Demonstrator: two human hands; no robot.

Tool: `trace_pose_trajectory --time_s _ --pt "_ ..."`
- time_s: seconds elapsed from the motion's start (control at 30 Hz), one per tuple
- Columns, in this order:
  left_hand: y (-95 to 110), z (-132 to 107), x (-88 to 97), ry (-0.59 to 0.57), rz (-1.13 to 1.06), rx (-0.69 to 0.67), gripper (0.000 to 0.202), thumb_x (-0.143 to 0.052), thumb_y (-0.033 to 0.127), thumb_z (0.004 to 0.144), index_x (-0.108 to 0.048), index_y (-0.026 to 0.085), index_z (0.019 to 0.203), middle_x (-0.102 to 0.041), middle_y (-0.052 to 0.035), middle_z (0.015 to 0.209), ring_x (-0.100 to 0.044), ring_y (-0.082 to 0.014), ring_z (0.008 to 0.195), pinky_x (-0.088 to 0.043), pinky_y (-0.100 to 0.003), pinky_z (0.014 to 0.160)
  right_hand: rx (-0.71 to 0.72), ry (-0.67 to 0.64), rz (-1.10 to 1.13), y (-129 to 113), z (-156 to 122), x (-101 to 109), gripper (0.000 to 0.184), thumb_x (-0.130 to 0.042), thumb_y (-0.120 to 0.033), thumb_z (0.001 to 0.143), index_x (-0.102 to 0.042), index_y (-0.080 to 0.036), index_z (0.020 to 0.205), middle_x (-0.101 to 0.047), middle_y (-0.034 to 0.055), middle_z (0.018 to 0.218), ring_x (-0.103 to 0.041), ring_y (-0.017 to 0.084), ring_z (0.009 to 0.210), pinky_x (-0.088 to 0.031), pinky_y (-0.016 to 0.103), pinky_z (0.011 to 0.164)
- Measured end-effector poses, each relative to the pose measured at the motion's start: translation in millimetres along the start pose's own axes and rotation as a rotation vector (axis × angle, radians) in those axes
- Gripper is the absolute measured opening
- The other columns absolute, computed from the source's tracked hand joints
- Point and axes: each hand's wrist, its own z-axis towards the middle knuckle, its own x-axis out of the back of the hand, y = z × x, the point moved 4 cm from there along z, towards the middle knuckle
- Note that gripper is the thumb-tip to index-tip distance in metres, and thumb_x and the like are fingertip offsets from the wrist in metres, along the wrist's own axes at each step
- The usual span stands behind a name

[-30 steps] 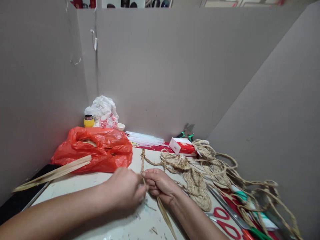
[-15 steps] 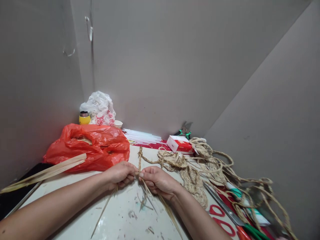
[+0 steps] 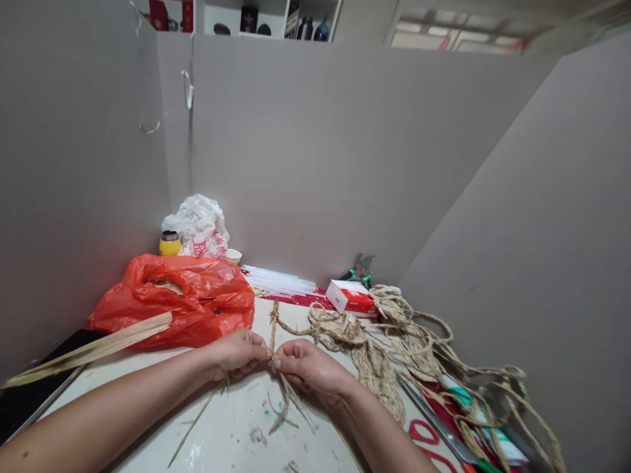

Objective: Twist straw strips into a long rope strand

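Observation:
A short braided cord of tan plant fibre (image 3: 273,328) runs away from me on the white tabletop (image 3: 231,430), its far end knotted. My left hand (image 3: 241,353) pinches the near end of this cord from the left, thumb and fingers pressed together. From the right, my right hand (image 3: 309,368) grips the same spot, fingertips almost touching the left ones. Loose fibre strands (image 3: 286,397) fan out below the pinch, and one thin strand (image 3: 196,420) trails toward me under my left hand. Beyond the right hand lie coils of finished fibre cord (image 3: 377,374), linked to the knotted end.
A red plastic bag (image 3: 197,328) sits at left, with a flat pale leaf strip (image 3: 118,334) before it. Behind are a yellow jar (image 3: 170,244), white bag (image 3: 200,223) and white sticks (image 3: 280,281). Rightward are a red-white box (image 3: 352,299), pruning shears (image 3: 362,269) and long blades (image 3: 438,417).
The view has tipped upward, so shelves above the partition now show. Both hands keep their pinch on the cord, with only slight finger movement; the loose strands hang a little differently.

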Motion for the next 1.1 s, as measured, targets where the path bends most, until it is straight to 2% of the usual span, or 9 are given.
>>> trace_pose_trajectory --time_s 0.2,0.3,0.37,0.43,0.5,0.57,0.77,0.93,1.1 --pt "-2 3 1.2 -0.023 -0.076 0.06 0.022 -0.065 0.031 0.057 -0.05 0.019 0.068 -0.033 0.0111 0.04 -0.015 -0.0028 0.032 -0.004 -0.02 0.034 -0.004 -0.002 -0.025 -2 -1 1 0.03 -0.069 -0.039 0.065 -0.051 -0.016 0.063 -0.038 -0.0104 0.038 -0.022 0.003 0.032 -0.012 0.02 0.033" --pt "-1 4 0.5 -0.053 -0.111 0.012 0.026 -0.067 0.031 0.054 -0.05 0.017 0.069 -0.05 0.0051 0.052 -0.029 -0.0025 0.035 -0.013 -0.018 0.034 -0.018 -0.002 -0.023 -3 -2 1 0.03 -0.069 -0.039 0.065 -0.05 -0.016 0.064 -0.037 -0.0104 0.038 -0.021 0.003 0.032 -0.011 0.02 0.033" --pt "-2 4 -0.7 -0.068 -0.13 0.012 0.029 -0.069 0.031 0.053 -0.049 0.017 0.07 -0.057 0.0017 0.06 -0.036 -0.0032 0.038 -0.016 -0.017 0.035 -0.023 -0.008 -0.028 -3 -2 1 0.03 -0.069 -0.04 0.065 -0.051 -0.016 0.064 -0.038 -0.0103 0.038 -0.022 0.003 0.032 -0.011 0.02 0.033" --pt "-2 3 -1.8 -0.054 -0.127 0.036 0.028 -0.067 0.029 0.054 -0.049 0.018 0.071 -0.052 0.005 0.054 -0.031 -0.0026 0.036 -0.012 -0.017 0.035 -0.025 -0.01 -0.04 -3 -2 1 0.031 -0.069 -0.041 0.066 -0.051 -0.016 0.064 -0.037 -0.0104 0.038 -0.022 0.003 0.032 -0.011 0.02 0.033" --pt "-2 3 -2.9 -0.02 -0.111 0.057 0.023 -0.065 0.03 0.059 -0.048 0.019 0.07 -0.04 0.0094 0.046 -0.021 -0.0018 0.033 -0.007 -0.018 0.035 -0.021 -0.01 -0.049 -3 -2 1 0.031 -0.069 -0.042 0.066 -0.05 -0.016 0.064 -0.037 -0.0104 0.038 -0.021 0.003 0.032 -0.011 0.02 0.033" --pt "-2 4 -4.0 0.019 -0.088 0.039 0.021 -0.063 0.032 0.062 -0.047 0.019 0.066 -0.034 0.0103 0.043 -0.019 -0.0022 0.033 -0.005 -0.019 0.034 -0.015 -0.018 -0.048 -2 -2 1 0.032 -0.068 -0.042 0.067 -0.05 -0.016 0.064 -0.036 -0.0106 0.038 -0.021 0.003 0.032 -0.011 0.02 0.034" --pt "-6 6 -5.5 0.098 -0.087 -0.018 0.023 -0.065 0.034 0.061 -0.048 0.019 0.063 -0.035 0.01 0.04 -0.02 -0.0034 0.032 -0.009 -0.02 0.032 -0.008 -0.005 -0.105 1 -2 5 0.032 -0.067 -0.042 0.069 -0.05 -0.016 0.063 -0.036 -0.0096 0.042 -0.022 0.003 0.035 -0.012 0.021 0.035" --pt "-8 6 -3.8 0.115 -0.105 -0.025 0.023 -0.066 0.034 0.059 -0.049 0.019 0.06 -0.035 0.0098 0.038 -0.02 -0.0035 0.03 -0.01 -0.02 0.032 0.014 -0.032 -0.13 3 0 12 0.039 -0.06 -0.051 0.074 -0.048 -0.017 0.059 -0.039 -0.0075 0.042 -0.023 0.004 0.034 -0.013 0.021 0.035" --pt "-10 10 -4.6 0.173 -0.084 -0.011 0.018 -0.065 0.029 0.061 -0.051 0.019 0.058 -0.034 0.0089 0.035 -0.022 -0.0051 0.029 -0.012 -0.021 0.032 -0.004 0.061 -0.272 9 -1 35 0.036 -0.066 -0.049 0.068 -0.058 -0.014 0.068 -0.04 -0.0072 0.045 -0.027 0.005 0.038 -0.015 0.019 0.037"
